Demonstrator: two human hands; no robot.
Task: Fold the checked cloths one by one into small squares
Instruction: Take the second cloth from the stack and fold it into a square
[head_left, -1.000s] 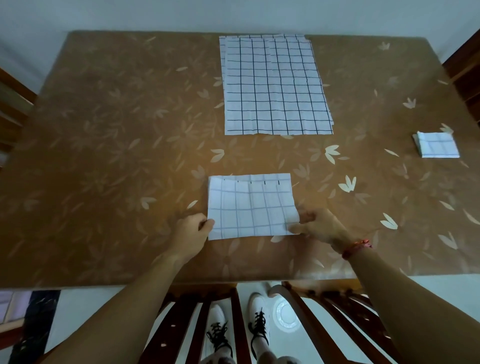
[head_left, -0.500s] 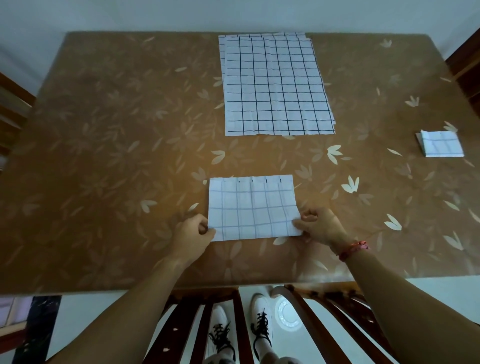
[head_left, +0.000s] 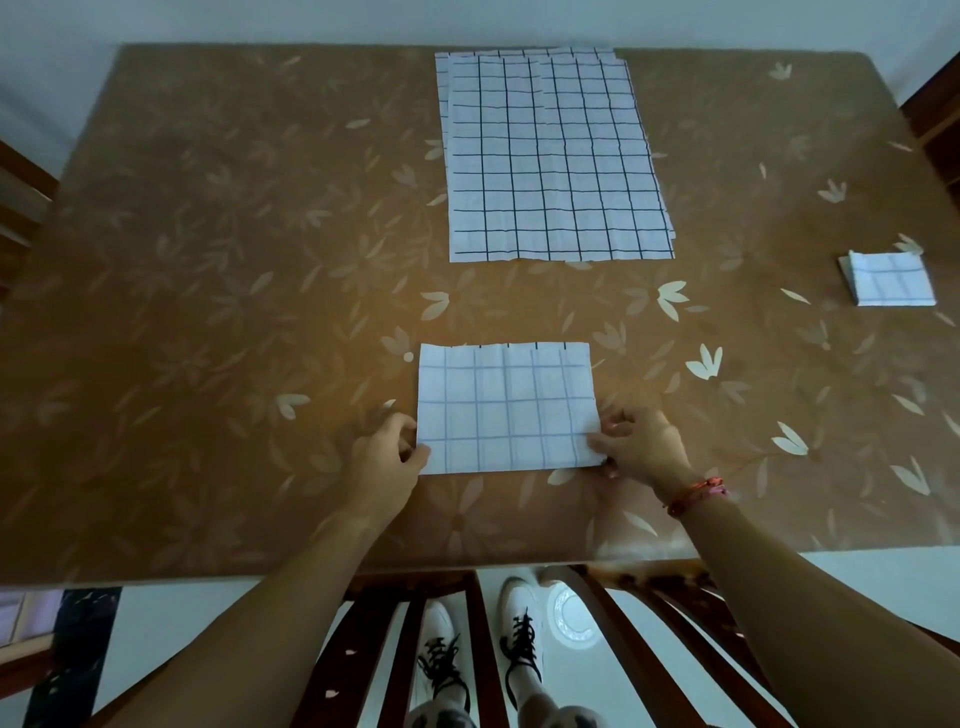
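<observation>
**Head camera: both near corners pinched**

I am at the near edge of a brown table with a pale leaf pattern (head_left: 208, 260). A white cloth with thin dark checks, folded into a flat rectangle (head_left: 506, 408), lies on it right in front of me. It is close to the near edge and about midway between left and right. Its fainter side faces up, and short dark ticks of the check show along its far edge.

My left hand (head_left: 382, 460) grips the near left corner of this rectangle, with the thumb on top of the cloth and the fingers curled in at the edge. My right hand (head_left: 641, 447) pinches the near right corner, thumb on top. I cannot tell whether its fingertips reach under the cloth. Both hands are narrow, closed on the fabric, and the cloth lies flat between them.

At the middle of the far edge lies a flat pile of unfolded white cloths with bold black checks (head_left: 553, 161), their edges slightly staggered. Well off to the right, near the right edge, a small folded square of checked cloth (head_left: 891, 280) sits apart from everything else.

A red cord bracelet (head_left: 698, 493) circles my right wrist. Below the table's near edge I see the dark wooden slats of a chair back (head_left: 384, 649) and my white shoes with black laces (head_left: 522, 649) on a pale floor.
</observation>
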